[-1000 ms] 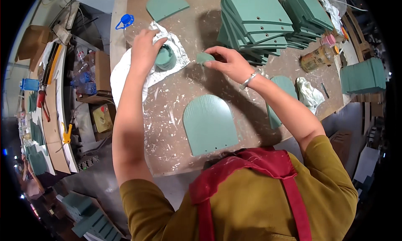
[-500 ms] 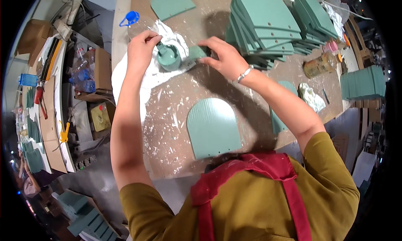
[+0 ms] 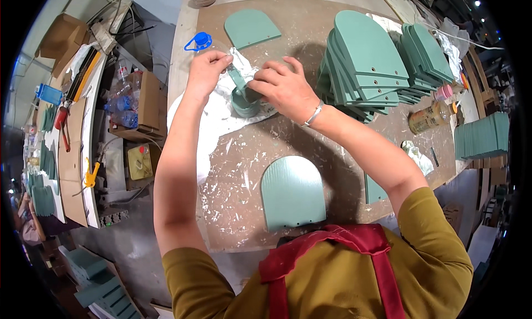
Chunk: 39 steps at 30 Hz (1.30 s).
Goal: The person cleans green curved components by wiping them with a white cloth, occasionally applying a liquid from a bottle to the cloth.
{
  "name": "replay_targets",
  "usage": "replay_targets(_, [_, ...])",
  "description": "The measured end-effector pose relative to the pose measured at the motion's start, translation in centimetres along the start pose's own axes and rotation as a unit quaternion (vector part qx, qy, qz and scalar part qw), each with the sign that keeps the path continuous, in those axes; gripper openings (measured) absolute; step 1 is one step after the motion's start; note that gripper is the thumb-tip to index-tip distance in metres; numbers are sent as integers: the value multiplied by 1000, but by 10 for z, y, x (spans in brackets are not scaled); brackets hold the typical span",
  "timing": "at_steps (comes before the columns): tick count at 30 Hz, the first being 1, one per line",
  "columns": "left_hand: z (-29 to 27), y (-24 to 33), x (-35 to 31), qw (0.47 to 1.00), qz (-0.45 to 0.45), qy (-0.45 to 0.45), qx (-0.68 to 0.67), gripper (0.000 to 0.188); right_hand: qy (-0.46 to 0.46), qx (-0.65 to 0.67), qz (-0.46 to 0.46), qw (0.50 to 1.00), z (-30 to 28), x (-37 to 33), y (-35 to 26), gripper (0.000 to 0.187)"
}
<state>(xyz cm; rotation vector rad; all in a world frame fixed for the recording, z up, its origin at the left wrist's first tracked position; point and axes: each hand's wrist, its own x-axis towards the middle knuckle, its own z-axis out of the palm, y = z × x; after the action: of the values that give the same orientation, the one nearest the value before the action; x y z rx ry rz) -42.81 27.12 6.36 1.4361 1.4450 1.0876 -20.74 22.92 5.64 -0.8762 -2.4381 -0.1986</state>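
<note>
A small cup of green paint (image 3: 244, 107) stands on a crumpled white cloth (image 3: 191, 116) toward the table's far left. My left hand (image 3: 208, 72) pinches the upper end of a flat, paint-coated green stick (image 3: 237, 78), which slants down into the cup. Over the cup's right side, my right hand (image 3: 285, 89) has its fingers curled round a small green pad (image 3: 254, 93), mostly hidden by them. A round-topped green board (image 3: 293, 191) lies flat and glossy in front of me. Another such board (image 3: 252, 28) lies beyond the cup.
Stacked green boards (image 3: 368, 53) stand at the right rear, with a second stack (image 3: 426, 55) beside them. A jar (image 3: 429, 118) and a crumpled rag (image 3: 417, 157) are near the right edge. A bottle with a blue cap (image 3: 200, 41) stands left of my left hand.
My right hand has brought the green pad leftward from beside the cup to over it. The stick in my left hand now leans further out. The whole view has shifted slightly.
</note>
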Motion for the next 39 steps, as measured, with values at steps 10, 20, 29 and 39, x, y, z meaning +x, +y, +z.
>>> replay_targets(10, [0, 7, -4, 999, -25, -17, 12, 13, 5, -16, -34, 999, -2, 0, 8, 31])
replay_targets(20, [0, -6, -10, 997, 46, 60, -5, 14, -130, 588, 428, 673, -5, -21, 15, 37])
replay_targets(29, [6, 2, -7, 997, 17, 52, -48, 15, -88, 407, 246, 875, -14, -5, 4, 42])
replay_targets(39, [4, -9, -6, 999, 19, 37, -35, 15, -33, 200, 122, 972, -1, -5, 10, 33])
